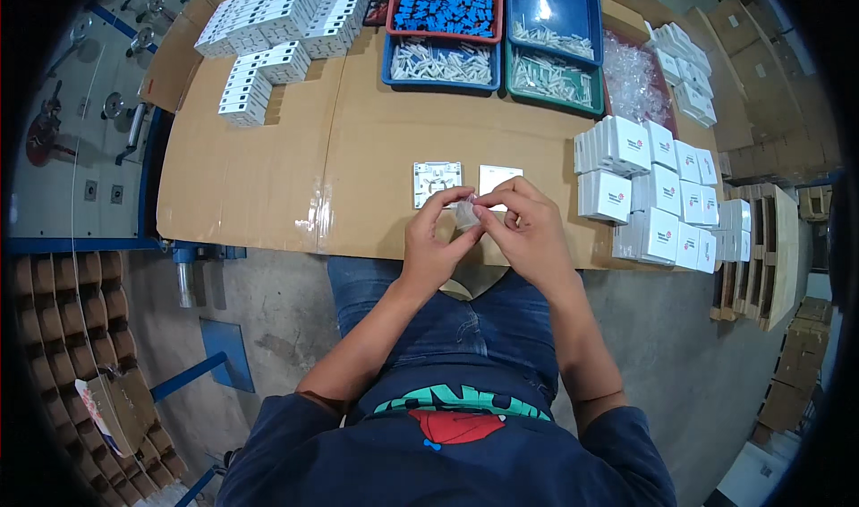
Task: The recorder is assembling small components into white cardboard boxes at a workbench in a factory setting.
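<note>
A cardboard-covered worktop (268, 167) carries stacked white boxes (660, 187) at the right. Over its near edge meet the left hand (434, 243) and right hand (530, 225). Just beyond them lie a white housing (438, 183), inside facing up, and, right of it, a flat white plate (497, 176). Both hands' fingers (452, 194) pinch a small translucent piece (466, 216) (partly hidden) between them.

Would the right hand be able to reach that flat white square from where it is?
Probably yes: the flat white square lies just beyond the right hand, with nothing seen lying on it. That hand is busy at a small clear piece, though.
</note>
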`<state>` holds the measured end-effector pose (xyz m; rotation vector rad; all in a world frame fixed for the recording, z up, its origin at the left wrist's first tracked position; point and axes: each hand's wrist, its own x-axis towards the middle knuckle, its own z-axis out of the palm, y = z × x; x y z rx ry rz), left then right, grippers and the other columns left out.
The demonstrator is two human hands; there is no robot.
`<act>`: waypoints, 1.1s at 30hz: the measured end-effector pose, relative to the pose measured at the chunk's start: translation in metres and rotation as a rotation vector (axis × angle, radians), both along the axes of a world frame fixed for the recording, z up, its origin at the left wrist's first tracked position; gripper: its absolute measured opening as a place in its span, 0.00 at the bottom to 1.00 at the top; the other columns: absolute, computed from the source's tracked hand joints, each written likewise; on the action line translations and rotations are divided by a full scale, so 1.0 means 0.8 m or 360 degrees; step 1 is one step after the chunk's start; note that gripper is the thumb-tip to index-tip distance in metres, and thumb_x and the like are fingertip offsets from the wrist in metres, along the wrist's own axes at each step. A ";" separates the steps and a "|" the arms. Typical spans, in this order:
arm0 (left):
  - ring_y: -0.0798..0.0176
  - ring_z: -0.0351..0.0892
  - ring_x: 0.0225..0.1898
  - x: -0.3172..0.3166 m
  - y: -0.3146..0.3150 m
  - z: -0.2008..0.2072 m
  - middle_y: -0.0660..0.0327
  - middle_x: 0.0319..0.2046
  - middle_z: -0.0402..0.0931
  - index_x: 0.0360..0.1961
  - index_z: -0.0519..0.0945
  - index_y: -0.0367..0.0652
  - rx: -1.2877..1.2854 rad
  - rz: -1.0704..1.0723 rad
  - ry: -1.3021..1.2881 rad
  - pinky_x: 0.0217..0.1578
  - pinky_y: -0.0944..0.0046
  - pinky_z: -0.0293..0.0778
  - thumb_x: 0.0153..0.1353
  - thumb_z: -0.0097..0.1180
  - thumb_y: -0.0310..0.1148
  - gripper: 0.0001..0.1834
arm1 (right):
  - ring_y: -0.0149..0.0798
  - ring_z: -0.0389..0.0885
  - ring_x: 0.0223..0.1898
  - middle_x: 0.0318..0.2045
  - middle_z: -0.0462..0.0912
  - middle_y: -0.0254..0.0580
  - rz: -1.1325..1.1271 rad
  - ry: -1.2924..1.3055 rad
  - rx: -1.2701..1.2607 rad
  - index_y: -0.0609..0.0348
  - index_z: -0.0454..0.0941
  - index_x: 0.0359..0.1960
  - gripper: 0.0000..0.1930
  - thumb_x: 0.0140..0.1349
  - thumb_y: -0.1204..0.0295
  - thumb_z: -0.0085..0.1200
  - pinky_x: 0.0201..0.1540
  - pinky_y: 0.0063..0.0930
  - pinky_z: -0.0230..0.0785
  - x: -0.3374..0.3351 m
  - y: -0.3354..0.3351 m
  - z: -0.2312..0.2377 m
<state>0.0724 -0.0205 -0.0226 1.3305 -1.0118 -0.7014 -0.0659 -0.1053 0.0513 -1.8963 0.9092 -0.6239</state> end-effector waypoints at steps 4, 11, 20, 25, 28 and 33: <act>0.61 0.82 0.54 0.003 0.000 -0.001 0.56 0.50 0.83 0.55 0.79 0.37 -0.0054 -0.0002 0.0004 0.56 0.61 0.75 0.56 0.71 0.24 0.25 | 0.21 0.66 0.24 0.35 0.80 0.34 0.0001 -0.0022 0.0015 0.65 0.86 0.40 0.06 0.63 0.76 0.65 0.26 0.18 0.59 0.003 0.000 0.002; 0.61 0.81 0.55 0.010 0.004 -0.011 0.56 0.50 0.83 0.55 0.79 0.36 0.0008 0.0002 -0.0012 0.57 0.61 0.75 0.57 0.71 0.24 0.24 | 0.25 0.69 0.24 0.33 0.81 0.35 0.0011 -0.0038 -0.0139 0.64 0.86 0.39 0.06 0.63 0.76 0.65 0.27 0.20 0.62 0.016 -0.016 0.003; 0.64 0.81 0.54 0.016 0.011 -0.016 0.58 0.49 0.84 0.55 0.79 0.37 0.0205 -0.0066 0.0112 0.60 0.62 0.72 0.57 0.73 0.25 0.25 | 0.51 0.83 0.38 0.36 0.83 0.43 -0.0087 0.0199 -0.0682 0.56 0.87 0.33 0.06 0.61 0.68 0.63 0.39 0.44 0.74 0.094 -0.179 -0.067; 0.64 0.80 0.53 0.019 0.017 -0.020 0.58 0.48 0.84 0.56 0.79 0.37 0.0194 -0.0074 0.0124 0.59 0.62 0.72 0.57 0.73 0.25 0.25 | 0.50 0.84 0.41 0.38 0.83 0.43 -0.0071 0.0516 -0.0811 0.53 0.88 0.35 0.05 0.60 0.68 0.63 0.43 0.45 0.76 0.148 -0.271 -0.102; 0.62 0.82 0.53 0.024 0.019 -0.022 0.56 0.47 0.85 0.56 0.80 0.36 0.0207 -0.0052 0.0114 0.56 0.63 0.75 0.56 0.74 0.26 0.26 | 0.50 0.83 0.44 0.39 0.82 0.43 0.0060 0.0593 -0.0867 0.50 0.88 0.37 0.06 0.59 0.69 0.63 0.46 0.45 0.76 0.170 -0.315 -0.129; 0.64 0.80 0.54 0.038 0.019 -0.021 0.58 0.49 0.84 0.55 0.79 0.37 0.0322 -0.0044 0.0133 0.59 0.62 0.72 0.56 0.73 0.25 0.25 | 0.49 0.82 0.48 0.41 0.80 0.44 0.0457 0.0896 -0.0819 0.47 0.89 0.39 0.09 0.57 0.71 0.63 0.51 0.44 0.76 0.190 -0.343 -0.139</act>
